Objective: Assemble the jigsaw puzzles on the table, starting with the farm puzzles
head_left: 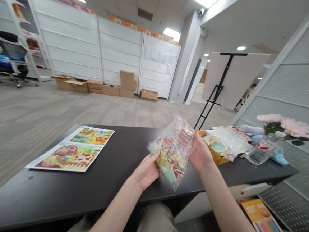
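Note:
A clear plastic bag (171, 151) full of small colourful printed pieces is held up over the dark table, tilted. My left hand (149, 169) pinches its lower left side, thumb on top. At the bag's right edge, my right hand (200, 152) grips the plastic with closed fingers; part of the grip is hidden behind the bag. To the left on the table lies a printed sheet (76, 149) with two cartoon animal pictures. A yellow box (216, 155) holding more bagged colourful pieces stands just right of my right hand.
The black table (88, 193) runs across in front of me. Toward its right end are a clear plastic bottle (262, 150) and pink flowers (294, 126). An orange box (269, 227) sits below on the right. Beyond stand a black easel (213, 96) and cardboard boxes (127, 84).

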`<state>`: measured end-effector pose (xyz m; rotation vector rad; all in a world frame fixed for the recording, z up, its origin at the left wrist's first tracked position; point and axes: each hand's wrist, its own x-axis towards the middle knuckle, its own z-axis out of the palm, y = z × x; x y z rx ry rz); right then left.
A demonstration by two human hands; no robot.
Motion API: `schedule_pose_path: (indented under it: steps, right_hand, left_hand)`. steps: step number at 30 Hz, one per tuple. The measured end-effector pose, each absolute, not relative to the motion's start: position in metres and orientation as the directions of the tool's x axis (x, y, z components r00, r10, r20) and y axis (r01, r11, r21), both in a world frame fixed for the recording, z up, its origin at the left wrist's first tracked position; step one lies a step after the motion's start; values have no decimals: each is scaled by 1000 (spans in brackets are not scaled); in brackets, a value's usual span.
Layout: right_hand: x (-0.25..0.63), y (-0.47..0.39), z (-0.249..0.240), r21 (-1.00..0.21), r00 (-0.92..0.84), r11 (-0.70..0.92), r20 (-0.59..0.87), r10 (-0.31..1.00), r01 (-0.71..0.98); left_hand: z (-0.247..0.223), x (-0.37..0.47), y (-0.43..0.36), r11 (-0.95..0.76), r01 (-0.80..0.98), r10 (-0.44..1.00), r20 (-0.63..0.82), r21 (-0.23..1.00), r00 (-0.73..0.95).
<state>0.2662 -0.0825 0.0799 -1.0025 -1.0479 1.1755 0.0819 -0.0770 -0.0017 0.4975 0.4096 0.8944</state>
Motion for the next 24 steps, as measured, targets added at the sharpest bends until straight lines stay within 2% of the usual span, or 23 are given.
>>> schedule_pose_path:
  steps: [3,5,6,7,8,9,10,12,15,18,24]
  right_hand:
    - [286,-92,81,-985,57,173,172,983,-14]
    - [316,-98,73,-928,91,214,252,963,304]
    - [334,-100,67,-832,140,169,282,949,528]
    - [354,-102,60,-684,235,67,338,911,726]
    - [374,-104,52,-525,324,-67,415,850,848]
    - [393,-105,43,-384,374,-203,448,812,901]
    - [410,-106,35,-275,395,-298,433,811,914]
    - [434,-108,21,-133,400,-378,368,839,916]
    - [448,-106,9,-31,421,-435,320,849,900]
    - [444,-102,7,-20,442,-456,290,849,890]
    - [407,-104,5,-83,345,-336,291,892,938]
  left_hand:
    - [5,74,-77,487,-708,848,-83,511,523]
    - [10,66,-75,470,-736,865,-87,486,495]
    - [12,62,-74,469,-745,868,-90,475,489]
    - [14,58,-73,468,-750,869,-89,468,486]
    - [16,54,-72,464,-752,870,-80,468,487]
    - [16,51,-72,455,-754,872,-64,474,486]
    - [16,48,-71,442,-754,874,-45,485,484]
    - [14,44,-70,415,-751,877,-7,513,480]
    - [8,41,-67,390,-749,883,13,536,469]
    - [4,39,-64,380,-763,894,3,523,447]
    - [10,39,-64,428,-786,892,-70,446,446]
